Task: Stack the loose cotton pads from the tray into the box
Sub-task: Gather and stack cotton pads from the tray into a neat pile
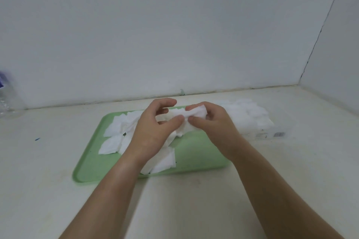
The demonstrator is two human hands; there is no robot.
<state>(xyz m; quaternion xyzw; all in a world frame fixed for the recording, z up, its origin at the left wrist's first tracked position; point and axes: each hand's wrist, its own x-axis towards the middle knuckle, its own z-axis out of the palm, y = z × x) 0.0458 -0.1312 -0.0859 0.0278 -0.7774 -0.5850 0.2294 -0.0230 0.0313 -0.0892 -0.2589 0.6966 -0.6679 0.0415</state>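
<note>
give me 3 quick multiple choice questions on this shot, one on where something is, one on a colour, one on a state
1. Where does the box stand relative to the tray?
A. on its left
B. on its right
C. on top of it

2. What colour is the tray?
A. blue
B. green
C. red

3. What is the right hand doing?
A. lying flat and empty
B. gripping the tray rim
C. pinching a pad bundle

Answers:
1 B, the box sits past the tray's right edge.
2 B, its bare floor and rim are pale green.
3 C, thumb and fingers close on the white pads above the tray.
</note>
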